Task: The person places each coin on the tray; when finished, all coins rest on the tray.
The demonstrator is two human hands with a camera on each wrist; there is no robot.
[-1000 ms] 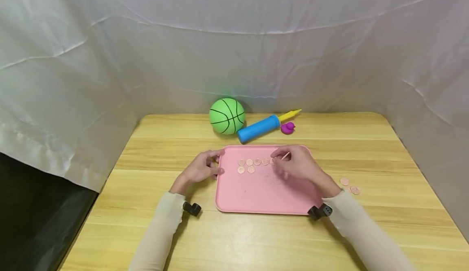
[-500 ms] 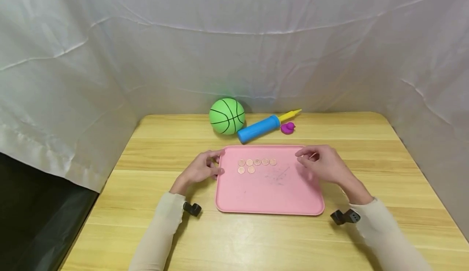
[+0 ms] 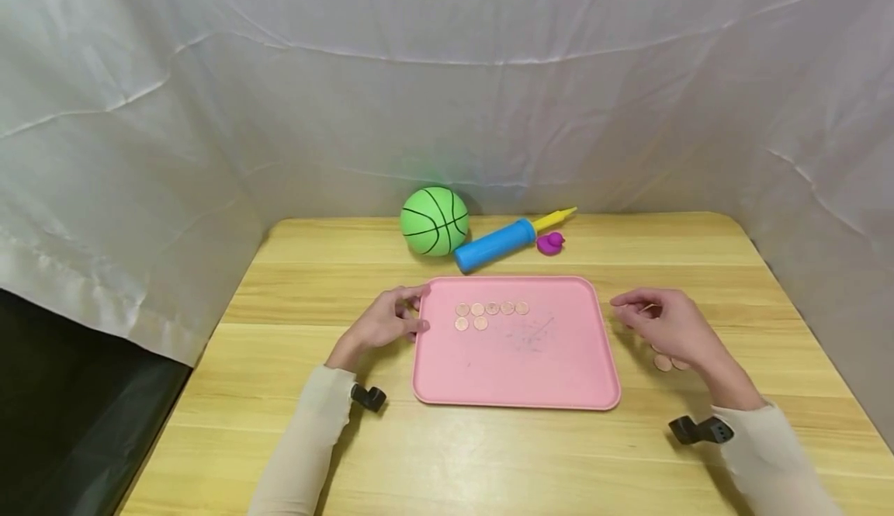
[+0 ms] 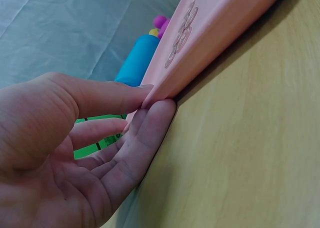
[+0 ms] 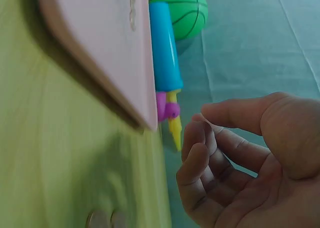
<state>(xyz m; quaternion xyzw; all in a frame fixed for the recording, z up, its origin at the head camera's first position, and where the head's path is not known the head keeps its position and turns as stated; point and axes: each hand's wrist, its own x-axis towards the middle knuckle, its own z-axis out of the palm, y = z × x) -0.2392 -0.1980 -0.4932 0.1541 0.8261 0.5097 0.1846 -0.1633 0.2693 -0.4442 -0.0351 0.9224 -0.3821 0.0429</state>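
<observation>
A pink tray (image 3: 517, 368) lies on the wooden table, with several copper coins (image 3: 492, 309) in two short rows near its far left. My left hand (image 3: 387, 320) holds the tray's left rim; in the left wrist view the thumb lies on the rim (image 4: 220, 23) and the fingers (image 4: 155, 123) press under it. My right hand (image 3: 649, 316) hovers over the table just right of the tray, fingers loosely curled, holding nothing. Two loose coins (image 3: 663, 361) lie on the table beneath it, also visible as coins (image 5: 105, 219) in the right wrist view.
A green ball (image 3: 434, 220), a blue pump (image 3: 496, 244) with a yellow tip and a small purple toy (image 3: 549, 244) sit behind the tray. White cloth walls enclose the table. The table's left edge (image 3: 209, 345) drops off to dark floor.
My right hand has moved right, from above the coin row on the tray to the table beside the tray. The left hand and the tray have stayed put.
</observation>
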